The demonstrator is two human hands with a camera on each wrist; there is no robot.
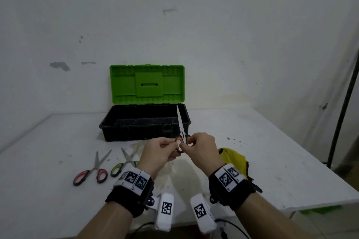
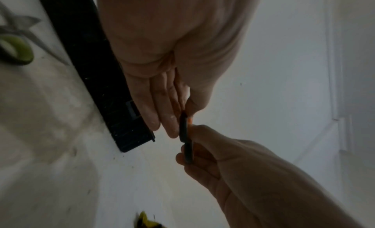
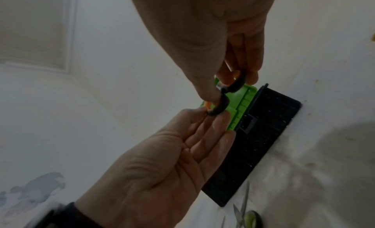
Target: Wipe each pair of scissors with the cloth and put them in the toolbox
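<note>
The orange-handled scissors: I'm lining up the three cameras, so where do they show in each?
Head: orange-handled scissors at centre, held by both hands, blade up before the toolbox.
Left wrist: dark handle edge-on, centre.
Right wrist: handle loops just above centre.
Shared landmark: the toolbox.

Between the fingertips (image 1: 175, 142) of both hands, the orange-handled scissors (image 1: 181, 129) show a bright, smooth metal blade and matt black-and-orange plastic loops. Beyond the fingers, the toolbox (image 1: 144, 122) is ribbed black plastic, its lid (image 1: 147, 83) semi-gloss green plastic.
</note>
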